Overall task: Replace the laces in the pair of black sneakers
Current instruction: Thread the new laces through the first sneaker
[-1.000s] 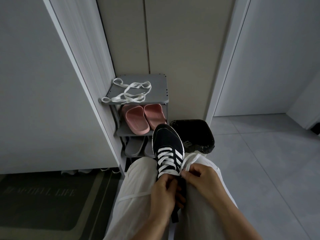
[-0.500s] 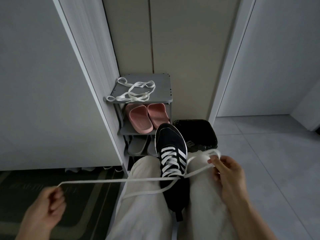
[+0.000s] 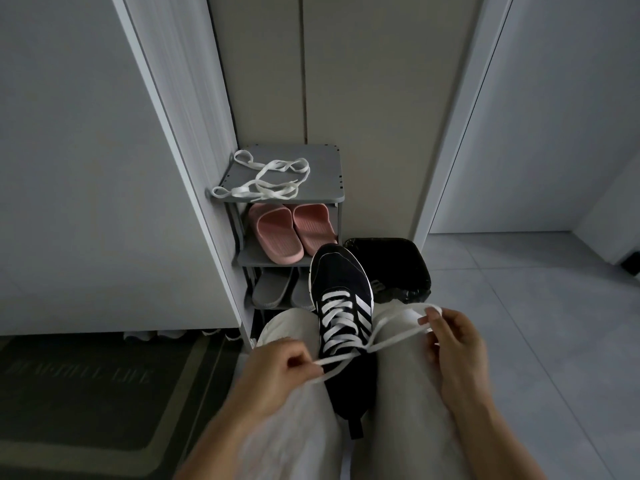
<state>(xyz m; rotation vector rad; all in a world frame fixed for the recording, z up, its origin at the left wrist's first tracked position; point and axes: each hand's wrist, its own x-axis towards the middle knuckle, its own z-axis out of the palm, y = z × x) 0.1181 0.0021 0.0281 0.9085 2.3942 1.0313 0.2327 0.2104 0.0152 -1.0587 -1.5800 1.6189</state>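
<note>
Head view: black sneaker (image 3: 341, 306) wedged between the knees, left hand (image 3: 277, 370) and right hand (image 3: 453, 336) each pinching a white lace (image 3: 394, 332) end; best pull both ends evenly, lace flat, before knotting.

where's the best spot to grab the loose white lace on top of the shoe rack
Best to pinch the loose lace at the bunch of crossed strands near the front edge, coming down from above and in front. It lies flat on the rack top, so there is no side to slide under, and the panel hems in its left.
</note>
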